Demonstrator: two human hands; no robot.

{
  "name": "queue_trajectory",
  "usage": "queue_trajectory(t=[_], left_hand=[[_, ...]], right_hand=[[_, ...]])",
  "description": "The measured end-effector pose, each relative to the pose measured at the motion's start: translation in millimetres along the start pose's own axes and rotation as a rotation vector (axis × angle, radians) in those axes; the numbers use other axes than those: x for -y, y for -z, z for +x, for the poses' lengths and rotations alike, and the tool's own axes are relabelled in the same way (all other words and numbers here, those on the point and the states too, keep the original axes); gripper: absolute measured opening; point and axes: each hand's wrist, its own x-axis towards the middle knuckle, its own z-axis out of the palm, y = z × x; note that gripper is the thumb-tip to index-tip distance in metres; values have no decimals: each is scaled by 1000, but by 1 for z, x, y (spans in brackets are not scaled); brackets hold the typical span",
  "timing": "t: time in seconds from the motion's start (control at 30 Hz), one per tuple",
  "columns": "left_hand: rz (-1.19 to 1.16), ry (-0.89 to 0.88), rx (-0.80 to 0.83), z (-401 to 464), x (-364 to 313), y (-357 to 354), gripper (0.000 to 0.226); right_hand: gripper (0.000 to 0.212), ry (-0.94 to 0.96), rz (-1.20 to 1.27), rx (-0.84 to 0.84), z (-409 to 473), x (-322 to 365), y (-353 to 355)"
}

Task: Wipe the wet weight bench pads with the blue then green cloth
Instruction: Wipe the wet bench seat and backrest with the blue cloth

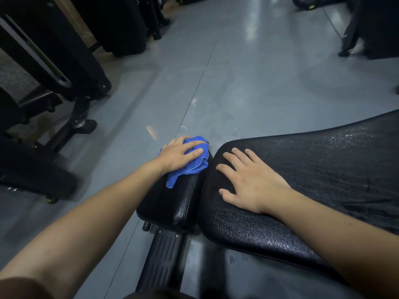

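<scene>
- Bench pads come first: we see two black, textured pads side by side, a small seat pad [172, 203] on the left and a long back pad [313, 169] on the right, with a narrow gap between them.
- Water beads glisten on the far stretch of the back pad — its grain looks slick and shiny there.
- A crumpled blue cloth [190, 167] lies at the far end of the seat pad, one tail trailing towards us.
- Our left hand [179, 154] presses down on the blue cloth, fingers [194, 151] laid over it, slightly curved and close together.
- Our right hand [248, 180] rests palm-down on the near end of the back pad — its fingers [237, 155] spread and flat, holding nothing.
- Below the seat pad we see a black metal frame [162, 255] with rows of slots.
- Grey floor [237, 72] stretches beyond, with damp patches near the pads; other dark gym equipment [64, 72] stands to the left.
- We can read no brand, label or writing anywhere.
</scene>
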Motion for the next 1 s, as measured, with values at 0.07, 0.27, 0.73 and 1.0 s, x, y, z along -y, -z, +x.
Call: queue_trajectory(t=[0.07,0.27,0.73,1.0], left_hand=[[46,-48,-17,5,-4,-1,77],[115,-186,35,20,-16,11,64],[-612,298,-148,-54,92,-12,37],[-640,385,-319,-141,70,-43,50]], right_hand=[[82,-1,-3,-3,1,0,-1],[81,-12,-12,3,1,1,-1],[77,-7,-26,9,1,0,-1],[87,-11,-49,31,1,2,2]])
